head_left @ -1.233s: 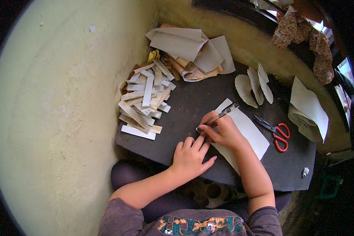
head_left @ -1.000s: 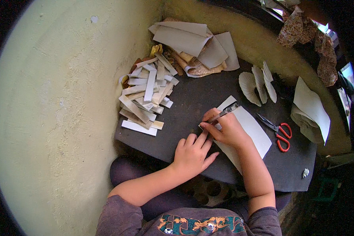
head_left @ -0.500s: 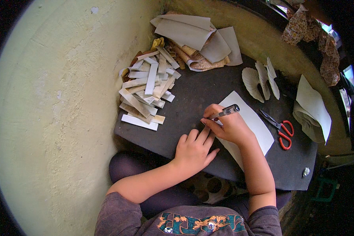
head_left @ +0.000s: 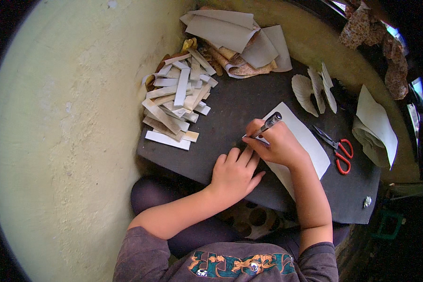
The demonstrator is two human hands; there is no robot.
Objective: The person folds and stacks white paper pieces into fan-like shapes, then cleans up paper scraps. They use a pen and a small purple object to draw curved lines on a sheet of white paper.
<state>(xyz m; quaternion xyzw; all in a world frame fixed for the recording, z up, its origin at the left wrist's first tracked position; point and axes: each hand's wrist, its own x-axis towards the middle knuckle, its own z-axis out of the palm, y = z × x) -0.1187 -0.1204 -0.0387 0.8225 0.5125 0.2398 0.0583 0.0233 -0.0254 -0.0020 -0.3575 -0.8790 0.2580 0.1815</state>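
My right hand (head_left: 278, 143) grips a pen (head_left: 271, 121) with a clear barrel and a dark cap end pointing up and away. Its tip is down near the left edge of a white sheet of paper (head_left: 310, 150), largely hidden by my fingers. A sliver of white shows beneath that hand. Beside it, my left hand (head_left: 232, 175) rests with fingers stretched and thumb apart, fingertips close to the pen tip. Whether those fingertips press on the paper is hard to see. Red-handled scissors (head_left: 332, 142) lie partly open to the right of the sheet.
A heap of white and beige strips (head_left: 182, 87) covers the dark board's (head_left: 225, 117) left side. Large sheets and rolls (head_left: 225, 30) lie at the back. Scalloped pale pieces (head_left: 303, 91), a curled sheet (head_left: 375, 124) and crumpled foil (head_left: 367, 202) are at the right. A rough wall (head_left: 70, 141) rises left.
The whole view has shifted slightly, so the board and its things sit a little higher. The pen stands a bit steeper in my right hand; my left hand stays beside it.
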